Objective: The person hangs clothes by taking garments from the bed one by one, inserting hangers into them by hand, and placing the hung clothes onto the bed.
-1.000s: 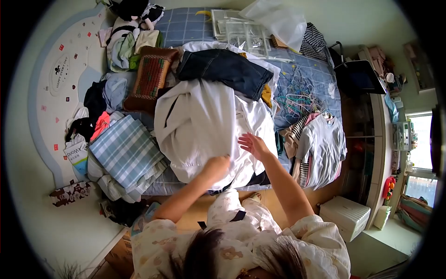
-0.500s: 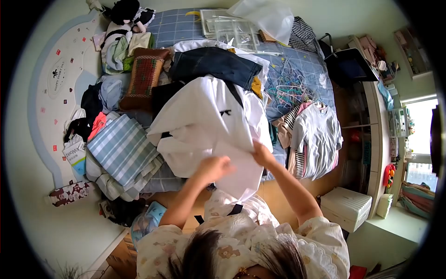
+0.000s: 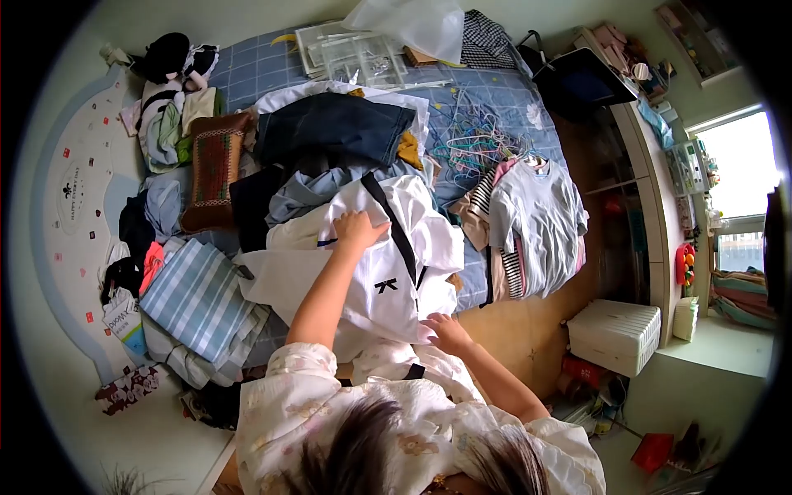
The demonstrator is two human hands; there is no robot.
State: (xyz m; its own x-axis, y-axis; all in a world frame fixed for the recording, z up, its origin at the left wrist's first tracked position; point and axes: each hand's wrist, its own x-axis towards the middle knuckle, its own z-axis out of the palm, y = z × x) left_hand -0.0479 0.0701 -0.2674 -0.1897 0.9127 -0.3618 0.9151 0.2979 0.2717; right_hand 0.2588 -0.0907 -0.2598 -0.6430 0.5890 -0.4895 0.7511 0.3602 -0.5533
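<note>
White, black-trimmed garment (image 3: 378,262) lies beneath your loosely spread left hand (image 3: 360,229); your right hand (image 3: 450,334) pinches its near edge. Lopsided tugging could crease it.

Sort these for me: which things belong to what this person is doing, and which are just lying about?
Being handled:
- white garment
- left hand, on the cloth
- right hand, at its near edge

Apparently just lying about:
- brown cushion
- doll
- white box
</note>
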